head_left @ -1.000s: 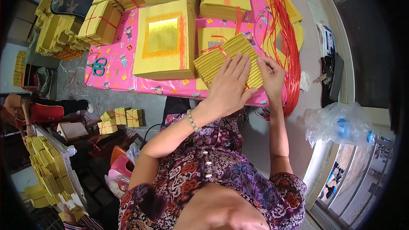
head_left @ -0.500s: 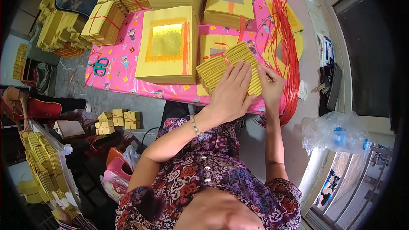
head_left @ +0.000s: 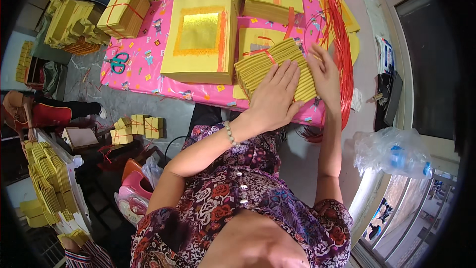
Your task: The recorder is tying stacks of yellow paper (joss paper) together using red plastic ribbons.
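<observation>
A bundle of folded yellow paper (head_left: 253, 75), its ridged folds lined up, lies tilted near the front edge of the pink table. Across its upper part runs a red tie (head_left: 270, 56). My left hand (head_left: 270, 98) rests flat on top of the bundle, fingers stretched out. At the bundle's right edge is my right hand (head_left: 325, 77), fingers apart and a little curved, with nothing seen in them. Behind the bundle lies a yellow paper stack (head_left: 250, 36) with a red strip. Long red strings (head_left: 343, 77) hang over the table's right side.
A big yellow paper stack (head_left: 198, 72) with a gold square stands left of the bundle. Green-handled scissors (head_left: 119, 63) lie at the table's left. Tied paper bundles (head_left: 121, 15) stand behind them. Another person (head_left: 49, 116) is at far left. A plastic bag (head_left: 367, 154) hangs at right.
My right hand has come off the bundle's side and slightly up, its fingers spreading. My left hand stays flat on the bundle. The whole view has shifted a little.
</observation>
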A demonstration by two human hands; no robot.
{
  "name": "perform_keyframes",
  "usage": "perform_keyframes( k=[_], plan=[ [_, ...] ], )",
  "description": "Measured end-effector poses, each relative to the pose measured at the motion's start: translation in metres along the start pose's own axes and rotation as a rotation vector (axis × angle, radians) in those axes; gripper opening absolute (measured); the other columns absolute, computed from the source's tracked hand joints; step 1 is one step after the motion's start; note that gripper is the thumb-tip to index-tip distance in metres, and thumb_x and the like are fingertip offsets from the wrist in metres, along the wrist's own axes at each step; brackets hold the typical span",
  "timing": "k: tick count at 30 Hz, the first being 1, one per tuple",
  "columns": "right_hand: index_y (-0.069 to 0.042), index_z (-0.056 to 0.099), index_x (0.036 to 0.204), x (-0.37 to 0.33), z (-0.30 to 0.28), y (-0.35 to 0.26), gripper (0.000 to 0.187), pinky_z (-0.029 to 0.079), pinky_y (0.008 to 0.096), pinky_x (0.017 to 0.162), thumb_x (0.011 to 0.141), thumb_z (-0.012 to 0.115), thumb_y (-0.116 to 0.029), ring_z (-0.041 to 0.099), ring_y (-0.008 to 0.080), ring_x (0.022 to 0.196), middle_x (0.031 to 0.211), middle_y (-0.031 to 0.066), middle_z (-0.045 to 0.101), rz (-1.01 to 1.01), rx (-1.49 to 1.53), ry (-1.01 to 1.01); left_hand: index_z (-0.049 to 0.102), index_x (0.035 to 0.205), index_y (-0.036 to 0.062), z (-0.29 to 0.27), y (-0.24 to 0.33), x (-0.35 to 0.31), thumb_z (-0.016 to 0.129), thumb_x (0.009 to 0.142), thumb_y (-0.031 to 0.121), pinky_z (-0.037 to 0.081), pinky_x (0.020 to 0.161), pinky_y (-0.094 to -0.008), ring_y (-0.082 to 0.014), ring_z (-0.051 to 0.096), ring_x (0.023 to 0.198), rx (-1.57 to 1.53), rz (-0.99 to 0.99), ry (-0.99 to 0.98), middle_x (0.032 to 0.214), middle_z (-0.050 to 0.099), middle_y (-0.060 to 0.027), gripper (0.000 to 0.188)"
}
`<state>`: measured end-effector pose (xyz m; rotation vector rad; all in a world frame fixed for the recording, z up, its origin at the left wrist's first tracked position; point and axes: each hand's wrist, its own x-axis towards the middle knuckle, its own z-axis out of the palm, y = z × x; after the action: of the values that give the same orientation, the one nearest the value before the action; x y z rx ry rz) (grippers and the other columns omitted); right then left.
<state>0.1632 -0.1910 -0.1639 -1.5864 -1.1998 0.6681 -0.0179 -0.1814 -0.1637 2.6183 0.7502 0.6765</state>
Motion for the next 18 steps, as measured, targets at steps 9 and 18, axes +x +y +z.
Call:
perform_keyframes(
  k=[9, 18],
  plan=[
    [0.000, 0.034, 0.143, 0.018, 0.003, 0.009, 0.054, 0.037, 0.0372, 0.105, 0.100, 0.043, -0.032, 0.049, 0.0347, 0.125, 0.138, 0.0239, 0.046, -0.207, -0.356, -0.151, 0.031, 0.140, -0.0093, -0.028, -0.015, -0.010, 0.053, 0.091, 0.041, 0.017, 0.115, -0.0494, -0.0395, 0.026, 0.139, -0.009, -0.082, 0.035, 0.147, 0.031, -0.0263, 0.074],
    [-0.003, 0.037, 0.140, 0.026, 0.013, 0.001, 0.049, 0.040, 0.0381, 0.099, 0.101, 0.042, -0.032, 0.056, 0.0358, 0.115, 0.121, 0.0244, 0.058, 0.001, -0.323, -0.367, 0.031, 0.141, -0.0088, -0.021, -0.022, -0.013, 0.050, 0.092, 0.037, 0.016, 0.115, -0.0490, -0.0388, 0.023, 0.141, 0.056, -0.140, 0.032, 0.148, 0.030, -0.0259, 0.070]
  ],
)
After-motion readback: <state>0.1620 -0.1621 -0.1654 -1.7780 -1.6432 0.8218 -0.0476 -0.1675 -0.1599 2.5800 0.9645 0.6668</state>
